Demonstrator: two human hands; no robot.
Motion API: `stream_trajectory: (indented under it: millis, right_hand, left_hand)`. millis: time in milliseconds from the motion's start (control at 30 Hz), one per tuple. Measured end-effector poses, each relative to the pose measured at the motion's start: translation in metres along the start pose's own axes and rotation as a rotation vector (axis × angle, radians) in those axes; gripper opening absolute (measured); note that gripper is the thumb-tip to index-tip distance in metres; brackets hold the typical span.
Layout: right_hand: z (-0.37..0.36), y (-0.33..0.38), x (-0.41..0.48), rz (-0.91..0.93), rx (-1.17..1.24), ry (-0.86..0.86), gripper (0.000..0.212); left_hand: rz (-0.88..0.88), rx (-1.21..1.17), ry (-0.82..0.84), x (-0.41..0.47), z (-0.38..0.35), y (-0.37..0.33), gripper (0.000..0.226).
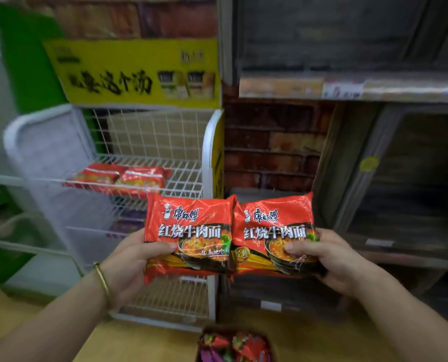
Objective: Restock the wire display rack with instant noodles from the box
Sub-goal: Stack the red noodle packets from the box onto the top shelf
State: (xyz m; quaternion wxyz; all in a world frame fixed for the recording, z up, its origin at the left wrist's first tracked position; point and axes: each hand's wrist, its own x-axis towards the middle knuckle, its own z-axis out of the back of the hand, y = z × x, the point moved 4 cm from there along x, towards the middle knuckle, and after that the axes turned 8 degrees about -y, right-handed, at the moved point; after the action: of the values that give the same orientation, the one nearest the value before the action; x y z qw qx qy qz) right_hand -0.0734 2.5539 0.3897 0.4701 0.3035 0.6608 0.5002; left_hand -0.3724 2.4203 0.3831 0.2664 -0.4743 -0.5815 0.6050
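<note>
As our left hand (129, 259) grips one noodle packet (189, 226) and our right hand (332, 257) another packet (275, 223), two more packets (121, 177) sit at the wire rack's (186, 176) front edge, brick wall (270, 142) alongside.

Left hand (134, 259) grips red noodle packet (189, 231); right hand (332, 259) grips second packet (272, 231), before wire rack (150, 142).

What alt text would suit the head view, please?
A person holds two red noodle packets side by side before a white wire rack: the left packet in the left hand, the right packet in the right hand. Two more packets lie on its shelf; a box sits below.
</note>
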Motion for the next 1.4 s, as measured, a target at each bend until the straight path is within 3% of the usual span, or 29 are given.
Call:
stream_trajectory:
  millis: [133, 267, 333, 433, 667, 833, 1100, 1400]
  right_hand:
    - [-0.011, 0.051, -0.023, 0.059, -0.007, 0.035, 0.049]
    - [-0.027, 0.082, -0.039, 0.076, -0.001, 0.074, 0.048]
    - [-0.035, 0.092, -0.044, 0.089, 0.037, 0.092, 0.048]
    - [-0.052, 0.103, -0.049, 0.124, 0.039, 0.127, 0.069]
    - [-0.084, 0.111, -0.048, 0.189, -0.004, 0.188, 0.06]
    - [-0.112, 0.117, -0.043, 0.207, -0.016, 0.205, 0.065]
    - [-0.18, 0.13, -0.031, 0.243, -0.059, 0.197, 0.054]
    - [-0.293, 0.142, 0.018, 0.23, -0.073, 0.127, 0.061]
  left_hand:
    - [-0.061, 0.0, -0.034, -0.029, 0.003, -0.049, 0.053]
    - [-0.118, -0.007, -0.08, -0.054, 0.007, -0.081, 0.067]
    - [-0.142, -0.01, -0.097, -0.064, 0.008, -0.091, 0.058]
    - [-0.146, -0.013, -0.148, -0.077, 0.014, -0.1, 0.04]
    - [-0.169, -0.013, -0.217, -0.092, 0.048, -0.113, 0.046]
    - [-0.209, -0.025, -0.238, -0.095, 0.081, -0.126, 0.043]
    - [-0.24, -0.045, -0.215, -0.073, 0.143, -0.145, 0.042]
    - [-0.22, -0.061, -0.126, 0.002, 0.255, -0.175, 0.04]
